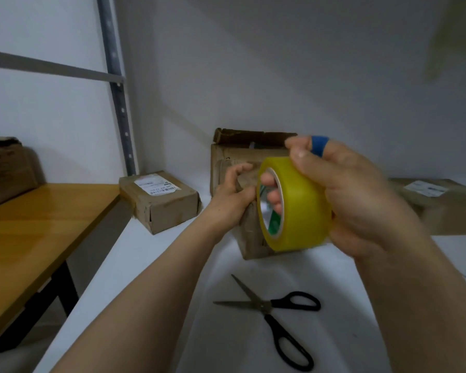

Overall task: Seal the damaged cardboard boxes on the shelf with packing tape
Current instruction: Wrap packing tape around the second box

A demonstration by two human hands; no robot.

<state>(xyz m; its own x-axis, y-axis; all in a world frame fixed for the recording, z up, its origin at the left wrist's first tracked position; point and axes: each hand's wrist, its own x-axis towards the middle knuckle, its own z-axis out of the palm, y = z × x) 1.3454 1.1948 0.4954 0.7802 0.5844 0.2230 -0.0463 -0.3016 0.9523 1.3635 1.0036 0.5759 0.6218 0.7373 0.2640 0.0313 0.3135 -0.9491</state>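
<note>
The white shelf (334, 278) spreads out under my arms, with a wooden table (33, 232) butting up to it on the left and a dark box (6, 173) on that table's far end. On the shelf, a long labelled box (441, 205) lies to the right. A box with a torn open top (242, 149) stands at the far side against the wall, and a small labelled box (162, 203) sits far left. In the middle, just in front of the torn one, is the crumpled box (250, 238), and my left hand (232, 195) grips its upper left corner with curled fingers. My right hand (361, 200) holds the yellow tape roll (299, 208) up close before that box, fingers (269, 181) hooked through the core and thumb on the outer face. Black-handled scissors (269, 308) lie open on the near shelf. A blue band (319, 144) wraps one right finger.
</note>
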